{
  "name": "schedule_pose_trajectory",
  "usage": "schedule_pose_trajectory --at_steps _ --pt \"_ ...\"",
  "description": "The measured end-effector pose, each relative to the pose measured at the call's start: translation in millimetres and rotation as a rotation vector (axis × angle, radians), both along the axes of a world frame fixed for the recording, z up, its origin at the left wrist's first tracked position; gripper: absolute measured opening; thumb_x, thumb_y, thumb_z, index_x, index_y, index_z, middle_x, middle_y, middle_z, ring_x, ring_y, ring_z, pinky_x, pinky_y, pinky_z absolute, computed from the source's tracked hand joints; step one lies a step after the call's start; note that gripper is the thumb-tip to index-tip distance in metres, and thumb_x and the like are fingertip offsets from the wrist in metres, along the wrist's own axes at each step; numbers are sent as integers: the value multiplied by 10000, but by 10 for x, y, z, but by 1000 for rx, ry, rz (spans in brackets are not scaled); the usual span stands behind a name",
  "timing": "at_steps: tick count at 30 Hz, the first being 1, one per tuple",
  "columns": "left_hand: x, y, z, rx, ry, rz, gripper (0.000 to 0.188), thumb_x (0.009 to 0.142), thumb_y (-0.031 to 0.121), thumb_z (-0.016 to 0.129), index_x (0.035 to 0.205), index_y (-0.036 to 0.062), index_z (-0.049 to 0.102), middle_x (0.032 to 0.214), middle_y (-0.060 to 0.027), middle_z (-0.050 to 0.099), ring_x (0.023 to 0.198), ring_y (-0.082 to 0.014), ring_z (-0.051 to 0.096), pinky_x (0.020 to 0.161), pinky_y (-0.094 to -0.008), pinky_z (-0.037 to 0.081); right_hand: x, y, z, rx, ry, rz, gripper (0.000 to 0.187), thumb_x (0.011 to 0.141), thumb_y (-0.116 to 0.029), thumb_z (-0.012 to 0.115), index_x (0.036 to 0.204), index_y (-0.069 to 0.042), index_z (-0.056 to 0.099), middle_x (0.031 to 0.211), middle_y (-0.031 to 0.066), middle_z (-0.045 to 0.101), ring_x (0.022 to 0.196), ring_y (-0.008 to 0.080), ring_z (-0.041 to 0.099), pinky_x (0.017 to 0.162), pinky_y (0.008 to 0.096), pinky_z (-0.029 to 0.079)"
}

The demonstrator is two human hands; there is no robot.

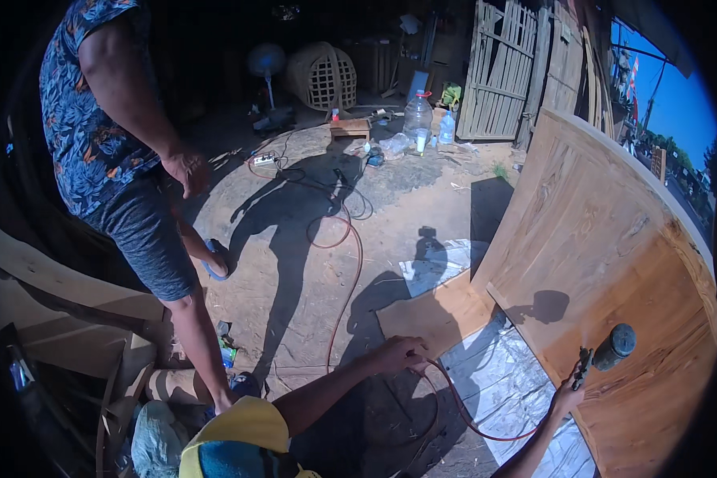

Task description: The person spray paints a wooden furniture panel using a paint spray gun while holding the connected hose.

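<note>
Head cam: big wood panel (597, 231) leaning at right, darker lower down, pale up top. Guessing spray-coat step, maybe half done. Spray gun (584, 366) close to it, right hand (567, 396) clamped on grip, forearm angled up. Left hand (402, 356) stretched forward, fingers closed round red hose (518, 439). Next pass probably wants steady sweep, hose slack.

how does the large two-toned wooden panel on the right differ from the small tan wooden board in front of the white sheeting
Pose: the large two-toned wooden panel stands on edge; the small tan wooden board lies flat.
Size: the panel looks far bigger than the board.
Colour: the panel goes from pale brown to deep orange-brown, while the board looks more even, though partly shaded.
Both are brownish wood.
</note>
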State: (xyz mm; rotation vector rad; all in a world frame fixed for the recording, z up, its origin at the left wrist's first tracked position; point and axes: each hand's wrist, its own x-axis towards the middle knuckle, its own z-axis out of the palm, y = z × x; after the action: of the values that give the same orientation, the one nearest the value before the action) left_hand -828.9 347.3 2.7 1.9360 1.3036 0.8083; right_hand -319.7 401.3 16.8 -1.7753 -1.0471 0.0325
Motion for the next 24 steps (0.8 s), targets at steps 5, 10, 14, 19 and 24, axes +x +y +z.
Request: schedule_pose_trajectory --at_steps 5,10,14,19,24 --pt "178 -333 -253 -36 -44 93 364 992 239 730 1293 46 656 972 -167 755 899 -322 755 818 -450 577 22 151 -938 86 2 181 519 1093 -434 610 1311 23 724 1147 285 760 1001 392 757 815 462 547" --pt "623 -81 -443 93 101 -90 359 998 262 722 1270 32 672 1072 -164 769 1014 -365 751 905 -471 573 218 102 -1171 -31 78 55 510 1074 -453 630 1197 21 773 1003 283 771 861 394 744 752 472 546" --pt "357 -192 -220 -95 78 40 353 986 262 749 1272 59 711 1073 -181 763 949 -325 765 823 -410 596 -408 273 -625 -377 32 -4 600 1032 -542 646 1118 41 761 926 331 737 976 536 707 847 549 561" --pt "783 -63 -243 -31 114 -81 324 980 236 762 1238 44 721 1055 -184 760 946 -309 767 818 -416 593 -35 -68 -179 -232 -51 -36 564 1016 -512 694 1050 48 752 817 304 709 837 490 724 737 498 550" --pt "790 -151 -252 -34 77 -122 264 991 227 751 1157 23 743 1017 -192 749 909 -333 756 799 -428 586 -314 -344 957 62 -72 68 417 1031 -381 725 1058 34 760 673 194 648 573 297 603 600 407 488"
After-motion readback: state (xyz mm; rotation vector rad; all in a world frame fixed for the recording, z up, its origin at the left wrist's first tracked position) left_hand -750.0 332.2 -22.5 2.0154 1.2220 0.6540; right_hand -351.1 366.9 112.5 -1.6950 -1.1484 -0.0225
